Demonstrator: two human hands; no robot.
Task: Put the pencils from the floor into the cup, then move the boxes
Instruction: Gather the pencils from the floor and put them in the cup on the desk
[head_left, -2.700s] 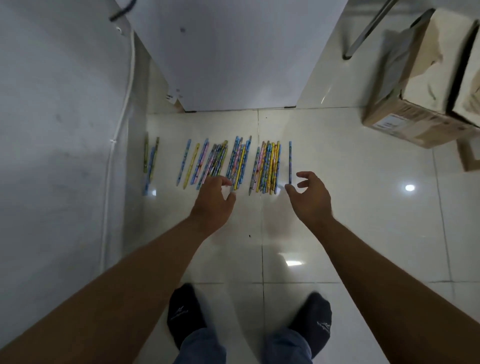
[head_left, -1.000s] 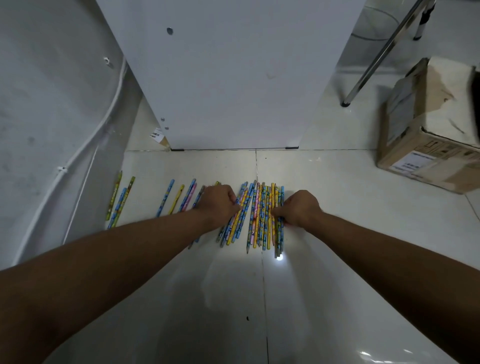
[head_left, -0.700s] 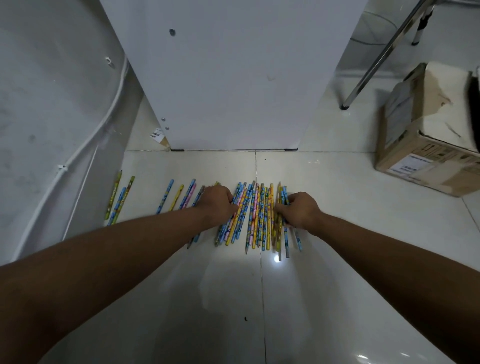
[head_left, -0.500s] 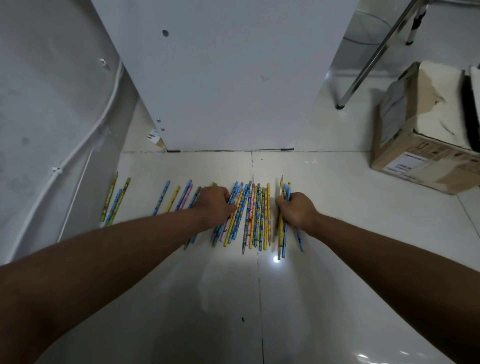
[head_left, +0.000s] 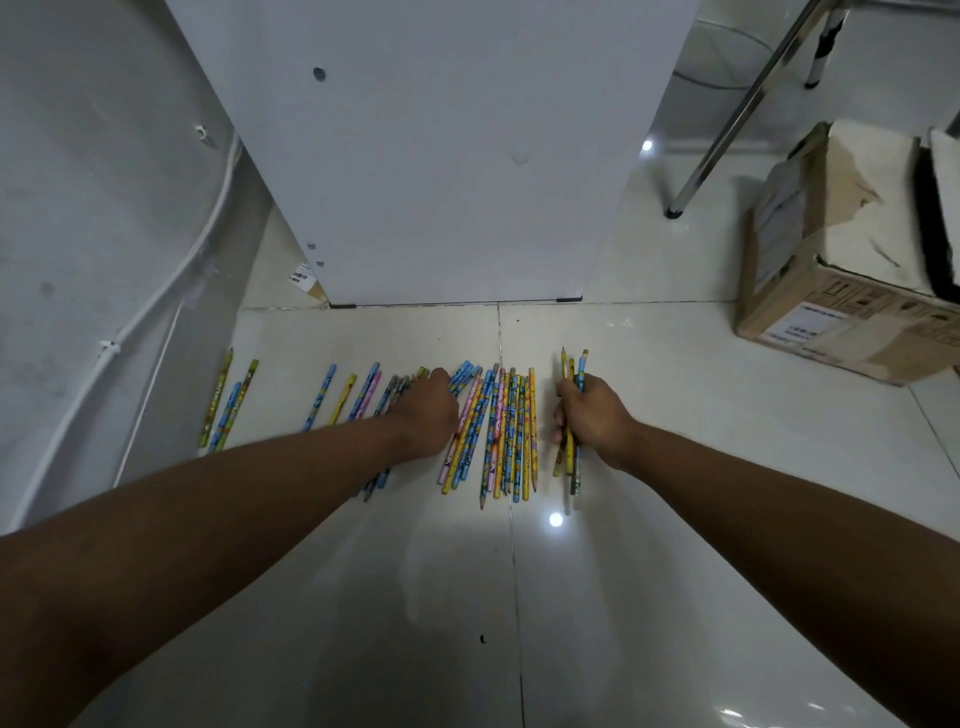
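Several colourful pencils (head_left: 506, 431) lie side by side on the glossy tiled floor in front of a white cabinet. My right hand (head_left: 589, 415) is closed around a small bunch of pencils (head_left: 571, 364), held apart from the row on its right. My left hand (head_left: 426, 410) rests fingers-down on the pencils in the middle of the row; whether it grips any is hidden. More pencils (head_left: 228, 400) lie at the far left by the wall. A cardboard box (head_left: 831, 291) stands at the right. No cup is in view.
The white cabinet (head_left: 431, 156) rises just behind the pencils. A grey wall with a white cable (head_left: 156, 306) runs along the left. A slanted metal leg (head_left: 727, 119) stands behind the box. Open floor (head_left: 519, 597) lies between my arms.
My right hand has closed on a few pencils from the right end of the row and drawn them away to the right. My left hand stays on the middle of the row.
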